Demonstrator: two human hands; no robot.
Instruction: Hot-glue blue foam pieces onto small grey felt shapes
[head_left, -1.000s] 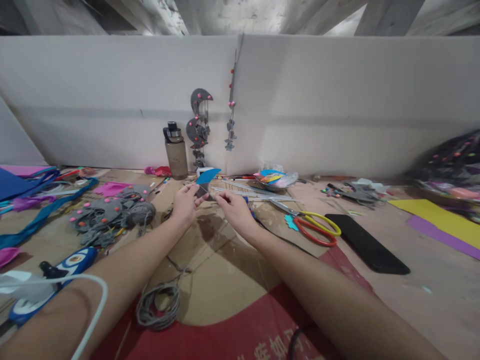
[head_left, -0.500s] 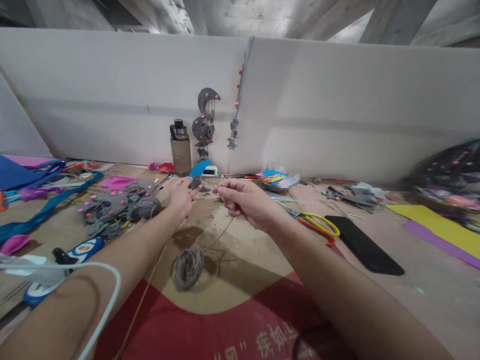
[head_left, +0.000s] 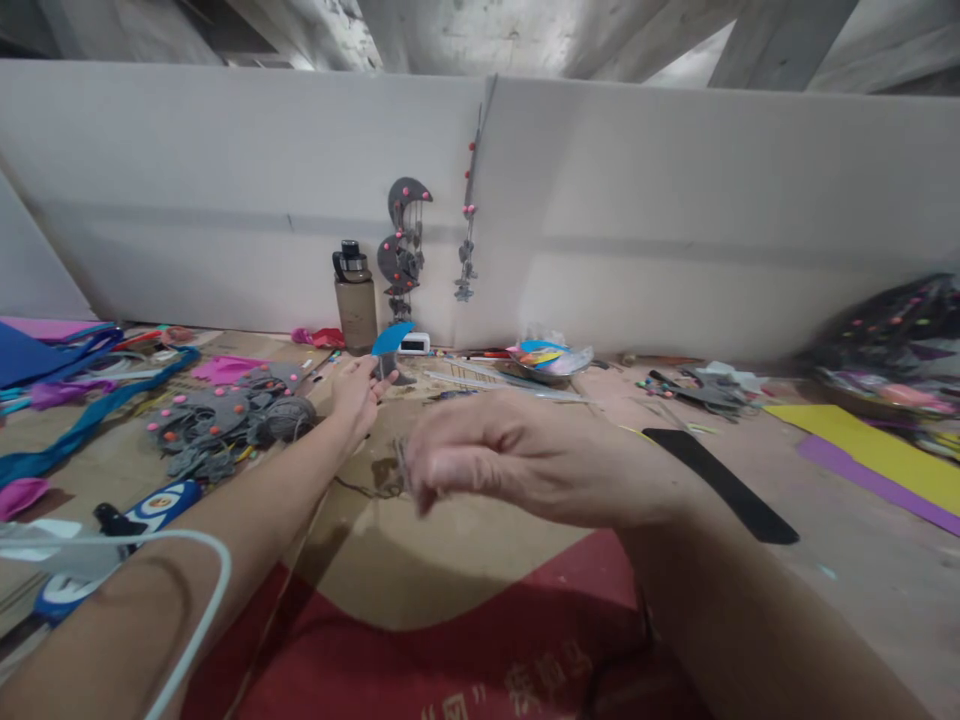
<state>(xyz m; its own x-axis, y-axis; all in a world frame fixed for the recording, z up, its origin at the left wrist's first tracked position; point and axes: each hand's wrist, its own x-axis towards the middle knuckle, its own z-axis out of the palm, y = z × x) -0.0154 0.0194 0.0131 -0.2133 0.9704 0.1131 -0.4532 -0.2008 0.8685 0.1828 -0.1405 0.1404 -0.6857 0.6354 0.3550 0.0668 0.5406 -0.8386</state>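
Observation:
My left hand [head_left: 356, 400] is closed in a pinch on a blue crescent-shaped felt piece [head_left: 391, 339], with a grey felt piece [head_left: 387, 366] just beneath it. Nearer to me, my right hand [head_left: 502, 455] is blurred by motion, its fingers curled around a bundle of grey yarn [head_left: 401, 465]. Only the bundle's left edge shows; the fingers cover the rest. A loose strand runs from it leftward over the brown and red cardboard [head_left: 375, 590]. Left of my left hand lie a grey yarn ball [head_left: 289, 418] and dotted grey felt pieces [head_left: 217, 405].
A brown bottle [head_left: 356, 310] stands by the white board [head_left: 637, 180], where dotted crescent ornaments [head_left: 405, 240] hang. A dish [head_left: 551, 370] of scraps sits at the back. On the right lie a black phone [head_left: 720, 485] and yellow sheets [head_left: 862, 440]. A white cable [head_left: 214, 545] crosses my left forearm.
My right hand has come down and toward me from beside the left hand and taken up the grey yarn bundle from the cardboard. It now hides the scissors. My left hand stays nearly still.

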